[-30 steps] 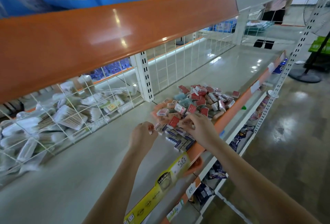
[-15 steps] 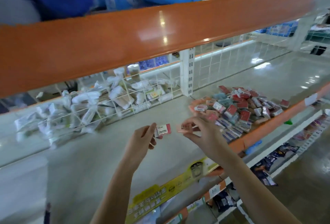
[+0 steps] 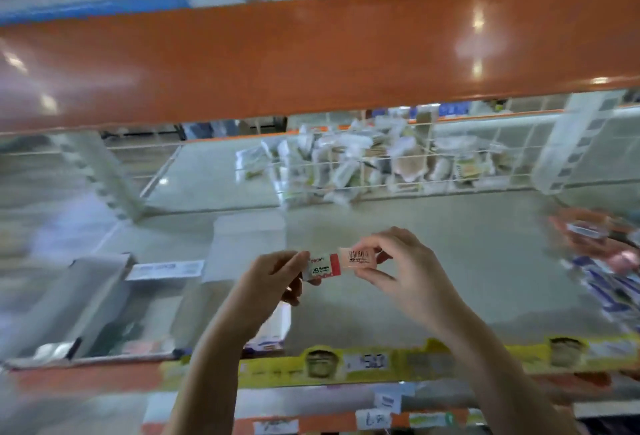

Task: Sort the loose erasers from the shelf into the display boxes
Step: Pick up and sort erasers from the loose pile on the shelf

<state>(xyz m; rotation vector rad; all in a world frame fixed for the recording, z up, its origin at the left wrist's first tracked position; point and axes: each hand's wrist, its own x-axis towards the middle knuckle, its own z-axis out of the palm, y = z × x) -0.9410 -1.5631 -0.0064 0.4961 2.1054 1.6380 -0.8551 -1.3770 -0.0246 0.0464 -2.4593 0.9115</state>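
My left hand (image 3: pixel 273 275) pinches a white and red 2B eraser (image 3: pixel 322 267) above the grey shelf (image 3: pixel 450 261). My right hand (image 3: pixel 401 271) pinches a pink eraser (image 3: pixel 356 257) with a barcode, end to end with the first one. The loose eraser pile (image 3: pixel 602 254) lies blurred at the far right of the shelf. Open display boxes (image 3: pixel 104 296) stand on the shelf at the left, one white box (image 3: pixel 273 327) just below my left hand; what they hold is blurred.
An orange shelf beam (image 3: pixel 311 53) crosses overhead. A wire mesh divider (image 3: pixel 346 171) at the back holds plastic-wrapped packets. A yellow price strip (image 3: pixel 381 362) runs along the shelf's front edge, with lower shelves below.
Both hands lifted away from the pile, each with an eraser, and moved left along the shelf. The view swung left, so the pile now sits at the right edge and boxes appear.
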